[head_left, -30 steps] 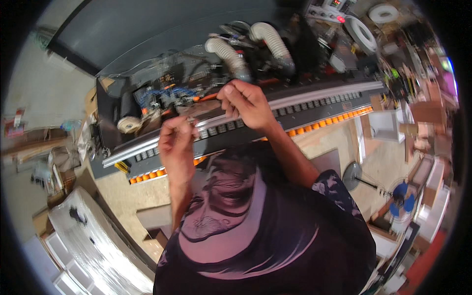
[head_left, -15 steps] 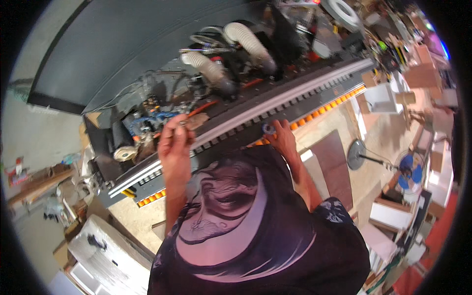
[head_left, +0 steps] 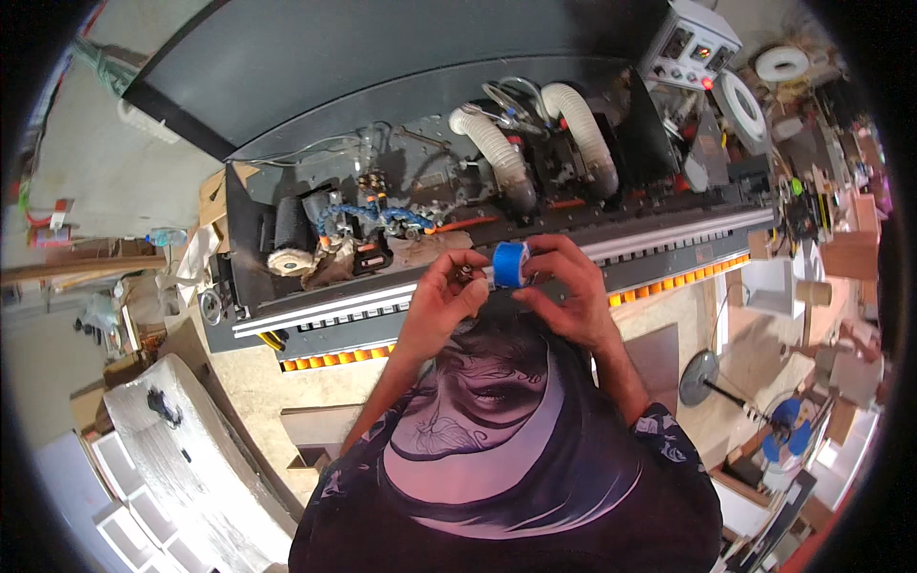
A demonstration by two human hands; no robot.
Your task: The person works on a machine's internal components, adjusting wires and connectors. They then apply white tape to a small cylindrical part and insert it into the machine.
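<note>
Grasped in the right hand [head_left: 575, 294] is a small blue roll [head_left: 508, 265], just beside the left hand [head_left: 435, 313], whose curled fingers and thumb hold a small metallic piece [head_left: 465, 273] — its exact shape too small to tell. Behind both grips runs a metal rail [head_left: 330, 308]; farther beyond stand two pale ribbed hoses [head_left: 495, 151], and orange rollers [head_left: 332, 359] show to either side.

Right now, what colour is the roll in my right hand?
The roll is bright blue around its outside; the head view shows it best.
</note>
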